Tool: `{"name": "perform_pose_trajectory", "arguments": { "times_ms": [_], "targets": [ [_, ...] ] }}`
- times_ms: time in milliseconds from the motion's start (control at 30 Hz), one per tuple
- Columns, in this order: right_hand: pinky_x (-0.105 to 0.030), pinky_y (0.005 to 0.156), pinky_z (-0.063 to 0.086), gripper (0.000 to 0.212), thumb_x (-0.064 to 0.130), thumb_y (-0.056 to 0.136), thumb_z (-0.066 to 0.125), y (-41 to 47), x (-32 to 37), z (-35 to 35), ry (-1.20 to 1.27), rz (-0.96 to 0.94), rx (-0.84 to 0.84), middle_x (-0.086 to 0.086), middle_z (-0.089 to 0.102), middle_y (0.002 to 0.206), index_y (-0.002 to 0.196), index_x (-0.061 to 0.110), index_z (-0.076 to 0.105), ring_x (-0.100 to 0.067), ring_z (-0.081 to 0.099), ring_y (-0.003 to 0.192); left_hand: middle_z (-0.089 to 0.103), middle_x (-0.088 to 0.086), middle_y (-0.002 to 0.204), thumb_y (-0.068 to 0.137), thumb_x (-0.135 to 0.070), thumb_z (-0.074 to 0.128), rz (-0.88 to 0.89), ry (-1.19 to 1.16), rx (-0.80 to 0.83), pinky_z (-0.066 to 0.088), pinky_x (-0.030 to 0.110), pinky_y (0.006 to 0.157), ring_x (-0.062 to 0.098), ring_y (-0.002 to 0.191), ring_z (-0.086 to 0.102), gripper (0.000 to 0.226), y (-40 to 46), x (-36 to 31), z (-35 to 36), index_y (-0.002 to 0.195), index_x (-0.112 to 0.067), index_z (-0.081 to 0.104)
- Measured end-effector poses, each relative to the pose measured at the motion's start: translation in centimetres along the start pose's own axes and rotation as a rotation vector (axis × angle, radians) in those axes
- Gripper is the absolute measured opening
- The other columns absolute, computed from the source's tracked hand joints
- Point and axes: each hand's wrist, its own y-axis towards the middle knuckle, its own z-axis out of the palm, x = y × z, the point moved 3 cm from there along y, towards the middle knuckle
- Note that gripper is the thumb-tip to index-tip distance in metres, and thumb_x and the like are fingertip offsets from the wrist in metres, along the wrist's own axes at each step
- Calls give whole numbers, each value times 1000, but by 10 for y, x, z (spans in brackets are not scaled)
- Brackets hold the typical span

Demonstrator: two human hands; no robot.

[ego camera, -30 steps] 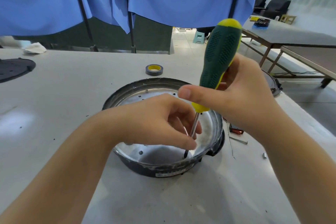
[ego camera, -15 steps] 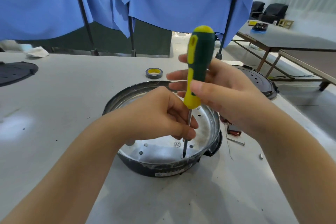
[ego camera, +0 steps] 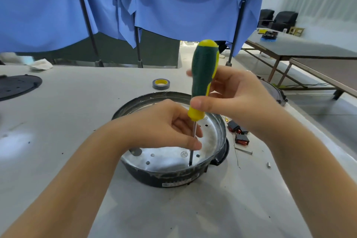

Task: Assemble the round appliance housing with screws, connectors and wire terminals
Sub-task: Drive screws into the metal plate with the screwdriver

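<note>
The round black appliance housing (ego camera: 173, 177) with a shiny perforated metal plate inside sits mid-table. A green and yellow screwdriver (ego camera: 203, 75) stands nearly upright over it, its tip on the plate near the front rim. My right hand (ego camera: 237, 102) holds the handle between thumb and fingers. My left hand (ego camera: 162, 127) reaches into the housing and pinches the metal shaft just above the tip. Any screw under the tip is hidden.
A grey tape roll (ego camera: 161, 84) lies behind the housing. Red and black switches (ego camera: 241, 138), a long screw (ego camera: 243, 150) and a small metal piece (ego camera: 268, 164) lie to the right. A black round cover (ego camera: 17, 86) sits far left; another housing (ego camera: 276, 92) sits behind my right hand.
The screwdriver has swung from a rightward tilt to nearly upright, its tip staying near the front rim. My right hand's grip on the handle has turned. The left hand stays on the shaft.
</note>
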Motion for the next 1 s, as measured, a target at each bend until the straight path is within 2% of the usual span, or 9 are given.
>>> {"name": "perform_pose_trajectory", "arguments": {
  "times_ms": [67,167,367,467,567,667,733,900,1000],
  "targets": [
    [-21,72,55,31,26,62,84,0,-1,3,-65,-2,-62,13,72,80,87,29,66,-11,68,75,75,0,79,72,-27,85,2,37,-33,59,33,82,15,78,73,15,0,0,-1,80,-23,73],
    [-17,63,52,37,28,63,88,2,-3,7,-193,-22,-158,19,59,64,81,28,56,-1,58,64,75,5,75,73,-22,84,10,43,-46,61,34,74,21,74,73,34,1,-1,0,102,-8,71],
    [-8,57,43,44,44,60,85,0,-3,13,-303,-71,-266,26,54,68,81,32,48,5,53,63,75,6,75,72,-19,85,9,42,-73,61,37,75,22,74,73,28,3,-2,2,92,-9,69],
    [-9,57,42,45,55,57,79,-1,-4,17,-330,-80,-298,24,53,67,80,32,48,3,51,62,74,1,71,71,-21,85,27,33,-86,58,22,64,15,67,72,19,4,-4,4,76,-27,68],
    [-16,63,51,60,58,57,78,-1,-3,18,-253,-46,-262,8,61,75,93,18,52,-6,60,67,74,-2,70,74,-20,83,27,52,-92,55,17,62,12,67,71,16,2,-4,3,73,-24,68],
    [-29,80,57,60,41,69,78,0,-4,14,48,26,-135,-2,73,96,114,16,47,-15,70,89,75,-3,72,77,-19,81,23,64,-89,55,16,65,10,69,72,12,1,-3,1,70,-20,72],
    [-29,84,57,54,24,80,69,1,-4,9,233,52,-49,-2,73,107,127,18,44,-18,70,99,76,-2,77,79,-16,80,15,36,-70,57,20,71,12,73,73,11,1,-2,1,71,-22,75],
    [-33,86,55,49,-5,83,46,3,-6,-2,504,86,136,-14,66,122,131,7,49,-28,65,110,77,0,85,83,-8,75,-12,-6,-14,59,29,81,14,84,74,10,1,-1,2,87,-17,75],
    [-28,89,53,46,-6,87,49,1,-8,-4,474,91,194,-12,66,123,129,10,49,-24,65,112,77,0,89,86,-2,70,-11,-28,8,59,30,83,14,88,74,15,0,-2,3,89,-16,73]
  ]
}}
